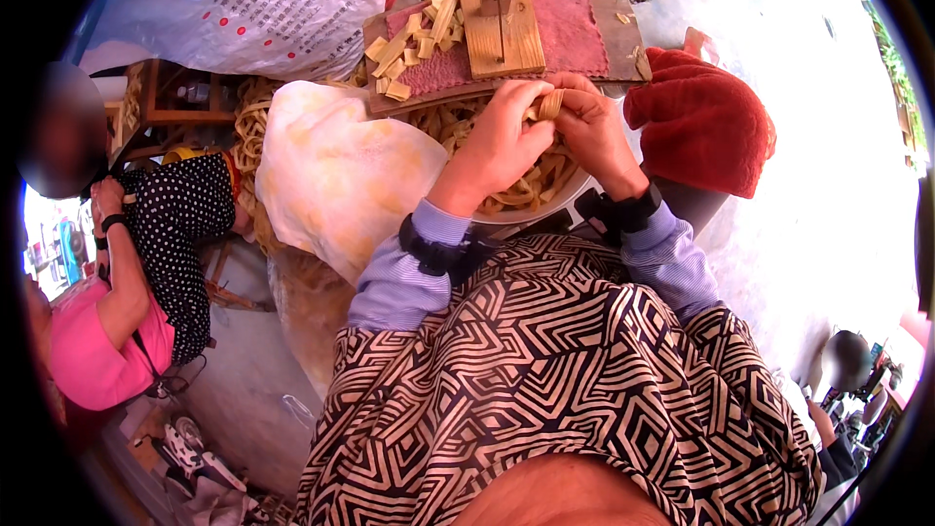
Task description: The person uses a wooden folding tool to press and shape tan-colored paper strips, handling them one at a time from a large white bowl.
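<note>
Above a white round bowl [526,217] of pale-yellow strips [531,185], the left hand [504,136] and right hand [596,136] pinch a coiled pale-yellow strip [550,105] between their fingers [526,90], apparently so it stays tightly wound.

Red cloth [701,117], white sack [282,15], seated person [107,346]
The cloth is bunched right of my fingers [581,104], the sack lies ahead and left, the person in pink well to their left.
</note>
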`<state>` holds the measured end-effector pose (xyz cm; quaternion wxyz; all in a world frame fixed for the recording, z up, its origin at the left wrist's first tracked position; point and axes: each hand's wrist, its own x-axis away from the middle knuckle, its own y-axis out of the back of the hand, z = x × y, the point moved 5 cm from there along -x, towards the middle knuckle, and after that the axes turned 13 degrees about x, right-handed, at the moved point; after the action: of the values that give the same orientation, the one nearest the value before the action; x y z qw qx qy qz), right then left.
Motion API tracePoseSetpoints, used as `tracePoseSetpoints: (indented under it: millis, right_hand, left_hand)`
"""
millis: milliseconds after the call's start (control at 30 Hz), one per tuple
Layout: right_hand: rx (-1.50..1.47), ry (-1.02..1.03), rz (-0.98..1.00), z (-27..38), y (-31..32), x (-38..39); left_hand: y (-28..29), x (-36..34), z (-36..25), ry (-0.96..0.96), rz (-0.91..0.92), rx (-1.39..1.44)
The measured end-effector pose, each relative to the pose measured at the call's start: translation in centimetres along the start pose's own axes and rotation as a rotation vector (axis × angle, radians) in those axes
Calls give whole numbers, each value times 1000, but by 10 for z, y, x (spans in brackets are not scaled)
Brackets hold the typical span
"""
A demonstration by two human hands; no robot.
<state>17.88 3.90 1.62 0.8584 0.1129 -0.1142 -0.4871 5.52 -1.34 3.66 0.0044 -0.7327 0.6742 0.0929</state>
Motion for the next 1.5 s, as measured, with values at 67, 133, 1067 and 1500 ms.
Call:
tracePoseSetpoints:
  millis: [67, 133, 1067, 1500]
  right_hand:
    - [308, 209, -187, 19, 7, 3]
    - [367, 268, -279, 20, 10, 4]
    - [286, 131, -62, 36, 14, 7]
    - [842, 574, -225, 46, 14, 2]
  left_hand:
    - [-3, -8, 4, 39, -56, -84]
    - [-1, -4, 23, 290, -59, 76]
    - [0, 15, -29, -181, -139, -487]
    - [-27, 25, 35, 517, -103, 501]
